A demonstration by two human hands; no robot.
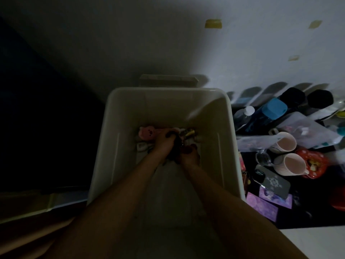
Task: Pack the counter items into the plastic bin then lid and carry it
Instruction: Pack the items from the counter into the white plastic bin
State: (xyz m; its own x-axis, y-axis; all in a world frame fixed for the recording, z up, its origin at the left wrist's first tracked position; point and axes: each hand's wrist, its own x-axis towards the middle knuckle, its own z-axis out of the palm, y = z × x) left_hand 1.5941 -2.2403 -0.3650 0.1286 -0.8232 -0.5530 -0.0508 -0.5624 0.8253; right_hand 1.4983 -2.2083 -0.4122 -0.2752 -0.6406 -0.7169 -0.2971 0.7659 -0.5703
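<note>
A deep white plastic bin [228,128] stands in front of me in dim light. Both my arms reach down into it. My left hand [163,142] and my right hand [188,156] meet near the bin's floor, fingers curled round a dark bundle [175,147] between them. What the bundle is stays too dark to tell. A pink plush toy [147,133] and several small items [190,134] lie at the far end of the bin's floor. No lid is in view.
To the right lies a dark counter with two pale ribbed mugs [284,143], a small glass [263,157], a red round tin [315,165], a phone [272,183], purple cards [261,206], a blue-capped bottle [270,111] and dark containers against the white wall. A cardboard box [168,81] sits behind the bin.
</note>
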